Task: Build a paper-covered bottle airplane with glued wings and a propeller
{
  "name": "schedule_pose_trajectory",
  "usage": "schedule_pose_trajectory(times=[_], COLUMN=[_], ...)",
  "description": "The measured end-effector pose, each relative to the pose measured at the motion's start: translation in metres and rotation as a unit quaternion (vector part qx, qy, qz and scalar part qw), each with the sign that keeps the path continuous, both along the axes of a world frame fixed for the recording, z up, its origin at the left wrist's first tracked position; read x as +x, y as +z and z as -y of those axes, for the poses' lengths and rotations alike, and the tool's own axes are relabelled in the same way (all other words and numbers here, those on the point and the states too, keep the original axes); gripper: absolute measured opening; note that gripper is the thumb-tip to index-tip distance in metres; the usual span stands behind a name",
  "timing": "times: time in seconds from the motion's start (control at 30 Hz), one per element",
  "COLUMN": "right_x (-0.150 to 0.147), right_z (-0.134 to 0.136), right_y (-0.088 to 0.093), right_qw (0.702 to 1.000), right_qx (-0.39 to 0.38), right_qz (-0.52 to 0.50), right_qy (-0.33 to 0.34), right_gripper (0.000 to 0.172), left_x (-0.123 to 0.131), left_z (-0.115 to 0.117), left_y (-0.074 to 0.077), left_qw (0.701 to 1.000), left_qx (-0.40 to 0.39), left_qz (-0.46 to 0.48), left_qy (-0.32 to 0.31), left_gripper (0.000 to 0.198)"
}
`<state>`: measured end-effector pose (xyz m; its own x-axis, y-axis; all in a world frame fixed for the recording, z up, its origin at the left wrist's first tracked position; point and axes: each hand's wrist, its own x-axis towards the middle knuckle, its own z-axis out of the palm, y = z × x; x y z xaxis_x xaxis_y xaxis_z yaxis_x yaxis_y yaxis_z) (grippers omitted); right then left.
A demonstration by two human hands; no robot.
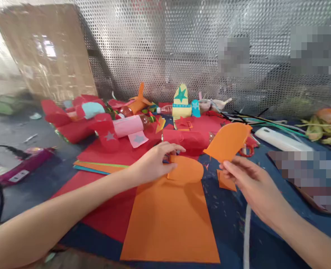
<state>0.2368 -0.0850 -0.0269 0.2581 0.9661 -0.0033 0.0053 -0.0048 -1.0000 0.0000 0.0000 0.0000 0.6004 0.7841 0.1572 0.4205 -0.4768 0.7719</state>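
Note:
In my right hand [246, 175], thumb and fingers pinch the lower edge of an orange rounded cutout [227, 141], raised above the table with its pointed corners showing. My left hand [156, 160] is closed at the left end of a second orange rounded cutout [187, 169], thumb against it; some fingers are hidden behind the hand. That cutout is at the far edge of a large orange craft sheet [171, 224]. A small orange scrap [226, 181] lies under my right hand. Just beyond my left hand is a bottle wrapped in red [184, 139].
Red sheets [106, 209] are stacked at left. Decorated bottles, one with a yellow fin [180, 95], line the back before a perforated metal panel [154, 45]. Red-handled scissors [247, 150] and a white elongated tool [283, 139] lie right; a purple pouch [27, 166] lies left.

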Motion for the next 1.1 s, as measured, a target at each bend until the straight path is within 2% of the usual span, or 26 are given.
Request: schedule_pose_trajectory(times=[0.2,0.33,0.4,0.47,0.6,0.7,0.97,1.1], right_x=[-0.004,-0.002,-0.002,-0.002,-0.002,-0.002,-0.008,-0.009], right_z=[0.000,0.000,0.001,0.001,0.003,0.002,0.001,0.002], right_y=[0.003,0.001,0.002,0.002,0.001,0.002,0.008,0.010], right_qw=[1.000,1.000,1.000,0.999,0.999,0.999,0.996,0.990], right_qx=[0.005,0.018,0.025,0.024,0.010,0.010,0.027,0.036], right_qz=[-0.023,-0.016,-0.012,-0.011,-0.005,-0.008,-0.074,-0.119], right_qy=[-0.002,0.005,0.011,0.021,0.040,0.033,-0.050,-0.062], right_gripper=[0.027,0.023,0.023,0.023,0.022,0.024,0.030,0.027], left_x=[0.000,0.003,0.004,0.005,0.007,0.008,0.007,0.006], left_z=[0.006,0.006,0.006,0.006,0.006,0.006,0.003,0.005], left_y=[0.003,0.006,0.006,0.005,0.004,0.004,-0.002,-0.004], left_qw=[0.983,0.964,0.951,0.933,0.895,0.890,0.909,0.899], left_qx=[-0.136,-0.216,-0.264,-0.308,-0.374,-0.374,-0.339,-0.354], left_qz=[0.124,0.153,0.156,0.176,0.239,0.255,0.238,0.254], left_qy=[-0.026,0.011,0.043,0.062,0.047,0.048,0.046,0.034], left_gripper=[0.041,0.033,0.023,0.023,0.028,0.029,0.030,0.036])
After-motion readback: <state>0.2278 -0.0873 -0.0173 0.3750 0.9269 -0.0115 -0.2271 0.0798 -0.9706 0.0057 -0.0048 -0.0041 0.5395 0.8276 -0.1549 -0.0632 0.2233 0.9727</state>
